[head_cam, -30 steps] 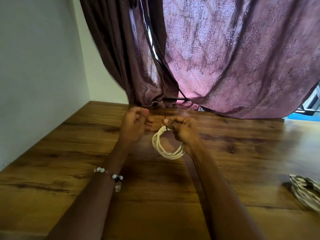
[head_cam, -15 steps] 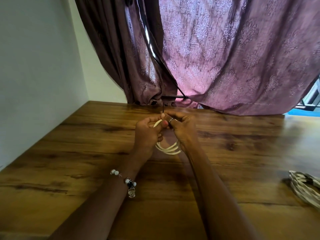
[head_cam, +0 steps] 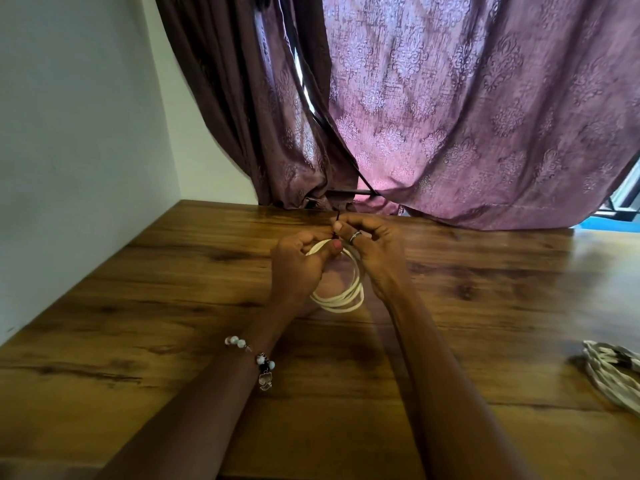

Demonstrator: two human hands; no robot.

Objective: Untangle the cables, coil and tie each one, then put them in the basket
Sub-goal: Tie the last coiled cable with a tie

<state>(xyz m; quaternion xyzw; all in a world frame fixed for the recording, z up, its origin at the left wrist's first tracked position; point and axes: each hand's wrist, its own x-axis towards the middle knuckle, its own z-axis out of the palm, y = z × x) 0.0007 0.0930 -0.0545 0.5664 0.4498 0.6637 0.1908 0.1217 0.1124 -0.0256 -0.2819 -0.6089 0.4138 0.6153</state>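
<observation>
— Head view is all I have; what do you make of the grip?

— I see the left hand curled round the top of the coiled white cable, thumb pressed on its strands; the right hand pinches a thin dark tie above the coil; how the tie wraps the cable is hidden behind the fingers.

— Where is the cable?

— Held between both hands above the wooden table, its lower loops hanging free; whether they touch the wood I cannot tell.

— And the basket?

— I make out only a striped woven thing cut off at the right edge; too little shows to name it.
</observation>
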